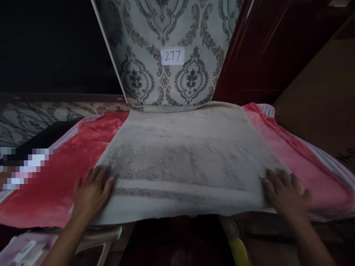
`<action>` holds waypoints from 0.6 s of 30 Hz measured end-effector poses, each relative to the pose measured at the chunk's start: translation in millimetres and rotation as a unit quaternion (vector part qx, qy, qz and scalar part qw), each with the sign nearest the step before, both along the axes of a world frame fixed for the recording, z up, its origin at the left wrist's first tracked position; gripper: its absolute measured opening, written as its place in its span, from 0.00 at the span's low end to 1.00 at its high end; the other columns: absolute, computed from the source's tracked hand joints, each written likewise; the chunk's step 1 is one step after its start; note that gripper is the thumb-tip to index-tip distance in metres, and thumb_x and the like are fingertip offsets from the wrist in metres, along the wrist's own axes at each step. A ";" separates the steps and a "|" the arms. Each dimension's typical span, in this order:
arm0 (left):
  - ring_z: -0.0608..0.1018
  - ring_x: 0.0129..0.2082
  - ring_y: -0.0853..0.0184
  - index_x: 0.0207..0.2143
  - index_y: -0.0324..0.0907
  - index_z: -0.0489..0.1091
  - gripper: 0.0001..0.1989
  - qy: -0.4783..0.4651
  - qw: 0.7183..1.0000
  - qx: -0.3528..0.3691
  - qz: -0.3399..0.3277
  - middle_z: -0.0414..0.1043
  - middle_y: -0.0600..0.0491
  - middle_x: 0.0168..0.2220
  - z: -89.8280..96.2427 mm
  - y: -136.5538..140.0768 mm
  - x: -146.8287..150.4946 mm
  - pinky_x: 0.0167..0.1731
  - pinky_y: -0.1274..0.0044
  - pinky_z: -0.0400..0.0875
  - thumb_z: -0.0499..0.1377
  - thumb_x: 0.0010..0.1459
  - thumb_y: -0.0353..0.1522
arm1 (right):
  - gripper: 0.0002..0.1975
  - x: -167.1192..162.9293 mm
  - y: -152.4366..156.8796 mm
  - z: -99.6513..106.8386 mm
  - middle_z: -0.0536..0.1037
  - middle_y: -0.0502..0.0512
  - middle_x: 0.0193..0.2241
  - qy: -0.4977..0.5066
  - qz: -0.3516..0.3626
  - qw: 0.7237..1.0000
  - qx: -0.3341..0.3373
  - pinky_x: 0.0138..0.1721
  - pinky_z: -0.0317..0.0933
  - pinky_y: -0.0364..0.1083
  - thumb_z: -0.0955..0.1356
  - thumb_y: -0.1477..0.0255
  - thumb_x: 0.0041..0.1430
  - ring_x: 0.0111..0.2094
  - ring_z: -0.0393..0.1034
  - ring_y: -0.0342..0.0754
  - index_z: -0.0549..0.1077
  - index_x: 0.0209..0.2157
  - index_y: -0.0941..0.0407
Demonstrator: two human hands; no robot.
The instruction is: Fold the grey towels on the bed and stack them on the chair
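Observation:
A grey towel (177, 151) lies spread out over a red and pink plush blanket (63, 162). Near the towel's front left corner, my left hand (93, 192) rests flat on it with the fingers stretched forward. At the front right edge, my right hand (285, 192) lies on the towel, fingers spread and slightly blurred. A lighter band runs across the towel close to its front edge. Along the back, the towel's far edge is a little rumpled, with a small fold at the left corner.
Behind stands a patterned wallpapered wall (166, 85) with a paper label (172, 55) reading 277. A dark screen (55, 48) is at left, a dark red glossy panel (257, 48) at right. Below the front edge are a pale chair arm (102, 236) and a yellow object (239, 251).

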State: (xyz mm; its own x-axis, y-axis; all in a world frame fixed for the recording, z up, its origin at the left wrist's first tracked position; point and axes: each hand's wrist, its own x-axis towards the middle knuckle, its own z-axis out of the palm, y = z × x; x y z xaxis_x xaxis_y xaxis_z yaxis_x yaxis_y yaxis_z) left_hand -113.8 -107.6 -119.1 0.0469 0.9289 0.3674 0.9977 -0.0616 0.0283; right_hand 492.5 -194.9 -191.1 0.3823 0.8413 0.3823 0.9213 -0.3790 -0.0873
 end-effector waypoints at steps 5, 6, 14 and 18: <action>0.61 0.69 0.57 0.65 0.37 0.62 0.30 -0.009 0.977 -0.058 -0.206 0.59 0.41 0.69 32.9 90.3 67.5 0.67 0.65 0.56 0.45 0.68 0.44 | 0.30 -77.3 106.0 36.8 0.57 0.65 0.69 0.045 0.232 0.971 -0.028 0.63 0.57 0.64 0.53 0.61 0.71 0.70 0.50 0.60 0.60 0.69 0.54; 0.60 0.70 0.57 0.66 0.37 0.61 0.31 -0.006 0.970 -0.082 -0.230 0.57 0.40 0.70 37.6 110.3 86.5 0.68 0.64 0.55 0.45 0.68 0.44 | 0.29 -96.1 129.1 44.0 0.55 0.63 0.70 0.048 0.277 0.958 -0.049 0.64 0.55 0.64 0.54 0.62 0.71 0.70 0.49 0.60 0.59 0.69 0.53; 0.52 0.73 0.56 0.70 0.50 0.54 0.30 0.044 0.949 -0.190 -0.248 0.48 0.47 0.73 22.0 215.2 167.4 0.68 0.54 0.48 0.45 0.69 0.46 | 0.27 -153.5 244.1 49.1 0.57 0.56 0.70 0.032 0.314 0.943 -0.103 0.65 0.50 0.67 0.54 0.60 0.73 0.70 0.49 0.59 0.61 0.68 0.48; 0.50 0.73 0.53 0.71 0.51 0.53 0.33 0.037 0.964 -0.177 -0.197 0.46 0.47 0.73 13.1 240.0 144.4 0.68 0.52 0.46 0.45 0.68 0.50 | 0.27 -142.9 254.4 29.6 0.58 0.53 0.69 0.012 0.316 0.946 -0.069 0.65 0.51 0.65 0.53 0.57 0.72 0.69 0.51 0.58 0.62 0.68 0.46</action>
State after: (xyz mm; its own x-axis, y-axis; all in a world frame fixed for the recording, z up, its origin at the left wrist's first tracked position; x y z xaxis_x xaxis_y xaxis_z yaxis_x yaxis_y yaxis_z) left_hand 30.6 132.5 -106.1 0.4354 0.9001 0.0127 0.8990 -0.4355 0.0467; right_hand 349.6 59.5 -161.6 -0.2069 0.9458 0.2504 0.9659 0.2382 -0.1016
